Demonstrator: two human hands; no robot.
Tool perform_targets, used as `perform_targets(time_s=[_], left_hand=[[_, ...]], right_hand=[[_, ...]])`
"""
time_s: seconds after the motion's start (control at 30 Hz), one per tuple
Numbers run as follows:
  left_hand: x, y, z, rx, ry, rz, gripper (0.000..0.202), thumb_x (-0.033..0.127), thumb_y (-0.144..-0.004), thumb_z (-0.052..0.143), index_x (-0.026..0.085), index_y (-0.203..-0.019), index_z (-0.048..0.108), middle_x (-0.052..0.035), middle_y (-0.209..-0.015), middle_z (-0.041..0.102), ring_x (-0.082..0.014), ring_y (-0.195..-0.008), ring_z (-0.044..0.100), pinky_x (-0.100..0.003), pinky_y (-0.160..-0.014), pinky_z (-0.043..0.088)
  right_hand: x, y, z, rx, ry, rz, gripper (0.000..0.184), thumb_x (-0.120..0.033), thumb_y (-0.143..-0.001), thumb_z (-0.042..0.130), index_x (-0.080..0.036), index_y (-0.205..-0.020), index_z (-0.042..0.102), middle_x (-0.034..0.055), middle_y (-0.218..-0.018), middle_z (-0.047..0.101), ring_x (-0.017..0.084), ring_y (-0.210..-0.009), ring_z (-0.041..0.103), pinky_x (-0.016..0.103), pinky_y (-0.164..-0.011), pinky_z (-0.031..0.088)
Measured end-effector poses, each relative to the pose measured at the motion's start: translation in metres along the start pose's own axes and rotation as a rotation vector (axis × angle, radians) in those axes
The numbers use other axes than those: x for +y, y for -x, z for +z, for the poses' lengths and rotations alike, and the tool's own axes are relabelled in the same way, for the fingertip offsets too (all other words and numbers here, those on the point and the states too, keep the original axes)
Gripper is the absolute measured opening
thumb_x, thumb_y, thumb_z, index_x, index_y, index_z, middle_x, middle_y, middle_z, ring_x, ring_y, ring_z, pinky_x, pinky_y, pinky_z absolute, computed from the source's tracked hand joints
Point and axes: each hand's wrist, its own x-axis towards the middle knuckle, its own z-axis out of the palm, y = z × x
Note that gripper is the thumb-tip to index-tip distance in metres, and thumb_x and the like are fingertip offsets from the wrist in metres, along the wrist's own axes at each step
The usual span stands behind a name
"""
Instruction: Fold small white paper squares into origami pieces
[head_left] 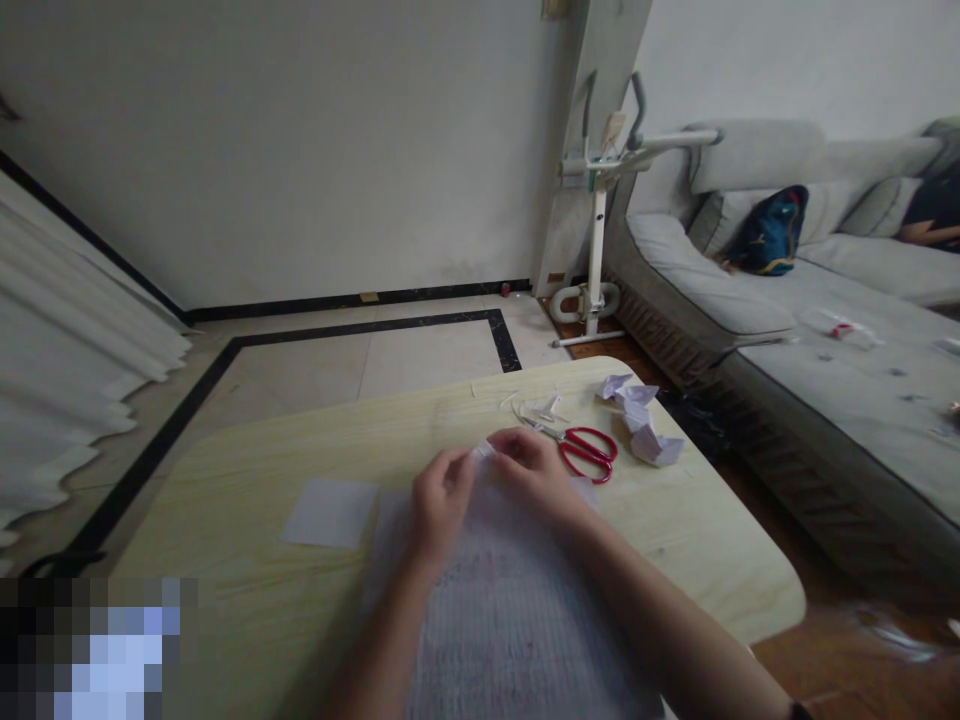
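My left hand [441, 503] and my right hand [534, 466] meet over a light wooden table [247, 470]. Both pinch a small white piece of paper [482, 451] between their fingertips. Under my forearms lies a large lined sheet with writing [510, 620]. A blank white square of paper [330, 513] rests to the left of my left hand. Red-handled scissors [586, 451] lie just right of my right hand.
Folded white paper shapes [643, 420] and thin paper scraps [541, 408] sit near the table's far right corner. A grey sofa [810, 330] with a blue bag [772, 232] stands to the right. An exercise bike [596, 240] stands by the wall, and curtains [67, 370] hang at the left.
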Motion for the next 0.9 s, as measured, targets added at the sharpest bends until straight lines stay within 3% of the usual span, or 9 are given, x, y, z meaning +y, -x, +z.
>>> perform_targets(time_s=[0.1, 0.27, 0.53, 0.7, 0.83, 0.9], left_hand=[[-0.002, 0.001, 0.001, -0.062, -0.069, 0.102, 0.017, 0.029, -0.087, 0.055, 0.017, -0.089, 0.068, -0.0048, -0.082, 0.071, -0.0162, -0.076, 0.066, -0.024, -0.070, 0.051], [0.000, 0.001, 0.001, -0.063, -0.100, 0.183, 0.015, 0.027, -0.087, 0.056, 0.018, -0.087, 0.068, -0.0039, -0.079, 0.070, -0.0147, -0.073, 0.065, -0.022, -0.068, 0.049], [0.009, 0.000, -0.001, -0.024, -0.058, 0.155, 0.014, 0.026, -0.085, 0.057, 0.017, -0.079, 0.067, -0.0027, -0.075, 0.069, -0.0141, -0.071, 0.063, -0.021, -0.066, 0.048], [0.008, 0.001, 0.002, -0.007, 0.014, 0.025, 0.018, 0.031, -0.083, 0.058, 0.016, -0.081, 0.067, -0.0028, -0.073, 0.069, -0.0154, -0.069, 0.064, -0.023, -0.065, 0.049], [0.003, 0.000, 0.004, -0.075, 0.058, -0.079, 0.021, 0.034, -0.081, 0.061, 0.015, -0.086, 0.069, -0.0038, -0.077, 0.072, -0.0169, -0.071, 0.066, -0.024, -0.066, 0.051], [-0.001, 0.000, 0.004, -0.098, 0.062, -0.082, 0.022, 0.033, -0.083, 0.059, 0.015, -0.088, 0.069, -0.0045, -0.080, 0.072, -0.0173, -0.073, 0.066, -0.025, -0.068, 0.051]], right_hand=[[0.001, 0.000, -0.002, 0.009, 0.077, -0.086, 0.023, -0.028, -0.082, 0.062, -0.020, -0.103, 0.066, 0.0031, -0.084, 0.064, 0.015, -0.074, 0.057, 0.026, -0.065, 0.046], [0.002, -0.001, -0.004, -0.010, 0.145, -0.156, 0.012, -0.028, -0.084, 0.062, -0.018, -0.080, 0.069, 0.0039, -0.077, 0.066, 0.016, -0.073, 0.059, 0.028, -0.067, 0.046], [-0.005, -0.001, -0.003, -0.017, 0.063, -0.133, 0.013, -0.028, -0.082, 0.065, -0.019, -0.074, 0.069, 0.0030, -0.075, 0.066, 0.017, -0.074, 0.061, 0.029, -0.070, 0.046], [-0.003, -0.002, -0.001, 0.015, -0.042, -0.006, 0.011, -0.028, -0.077, 0.068, -0.019, -0.071, 0.070, 0.0027, -0.072, 0.067, 0.017, -0.070, 0.061, 0.029, -0.067, 0.047], [0.002, -0.003, 0.001, 0.125, -0.226, 0.176, 0.015, -0.033, -0.073, 0.070, -0.018, -0.074, 0.069, 0.0015, -0.068, 0.067, 0.015, -0.062, 0.059, 0.027, -0.058, 0.046], [0.001, -0.003, 0.001, 0.137, -0.258, 0.193, 0.017, -0.034, -0.072, 0.070, -0.018, -0.074, 0.067, 0.0008, -0.067, 0.065, 0.014, -0.060, 0.058, 0.026, -0.057, 0.045]])
